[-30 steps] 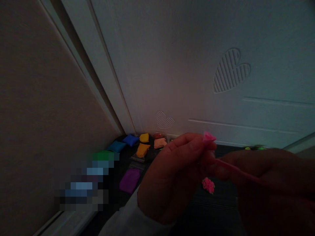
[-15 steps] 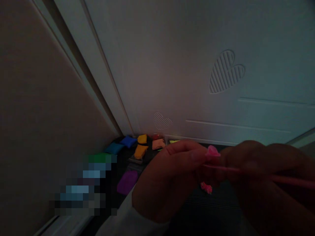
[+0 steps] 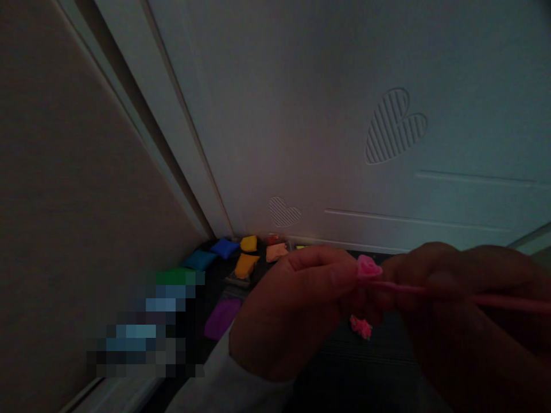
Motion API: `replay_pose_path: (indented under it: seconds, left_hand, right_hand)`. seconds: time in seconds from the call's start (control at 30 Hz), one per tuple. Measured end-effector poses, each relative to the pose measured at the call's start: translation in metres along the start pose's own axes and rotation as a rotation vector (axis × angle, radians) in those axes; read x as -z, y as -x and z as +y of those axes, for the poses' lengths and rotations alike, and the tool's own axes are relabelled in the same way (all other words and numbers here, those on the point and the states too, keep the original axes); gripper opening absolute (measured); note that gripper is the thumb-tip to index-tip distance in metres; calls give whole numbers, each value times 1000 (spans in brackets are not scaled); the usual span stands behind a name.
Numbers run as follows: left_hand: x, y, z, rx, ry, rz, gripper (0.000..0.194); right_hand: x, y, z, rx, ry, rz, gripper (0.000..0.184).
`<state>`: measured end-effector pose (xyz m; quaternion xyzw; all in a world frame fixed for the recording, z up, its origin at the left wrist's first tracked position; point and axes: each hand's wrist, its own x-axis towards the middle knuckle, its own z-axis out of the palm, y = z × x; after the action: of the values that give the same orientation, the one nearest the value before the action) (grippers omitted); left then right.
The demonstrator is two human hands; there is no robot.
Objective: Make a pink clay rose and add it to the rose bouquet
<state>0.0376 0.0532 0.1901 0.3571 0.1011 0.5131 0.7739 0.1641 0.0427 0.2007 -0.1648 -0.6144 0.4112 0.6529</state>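
In dim light my left hand (image 3: 297, 312) pinches a small pink clay flower (image 3: 368, 267) between thumb and fingertips. My right hand (image 3: 469, 321) is closed around a thin pink stick tool (image 3: 495, 299) whose tip reaches the flower. Both hands meet in the lower middle of the view. Below them a second pink clay flower (image 3: 360, 327) lies on the dark mat (image 3: 370, 355).
Coloured clay pieces lie on the dark floor by the wall: blue (image 3: 224, 248), yellow (image 3: 248, 244), orange (image 3: 245, 265), peach (image 3: 276, 252), purple (image 3: 222, 318). A white panel with heart cut-outs (image 3: 394, 126) rises behind. A beige wall (image 3: 64, 229) stands left.
The stick tool has swung from slanting down-right to nearly level. My hands have dropped slightly and the flower sits lower between my fingertips.
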Motion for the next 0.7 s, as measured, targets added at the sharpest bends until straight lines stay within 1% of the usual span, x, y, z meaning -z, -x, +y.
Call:
replay_pose_path:
  seconds: [0.3,0.47,0.7]
  left_hand:
    - [-1,-2,-1,-8,12,9,14]
    - [1,-2,-1,12,22,39,10]
    - [0,-2,-2,-7,19,35,10]
  right_hand:
    - [5,-2,3,-44,90,-7,18]
    - [6,-1,2,-23,90,-11,16]
    - [3,1,3,-52,106,63,13]
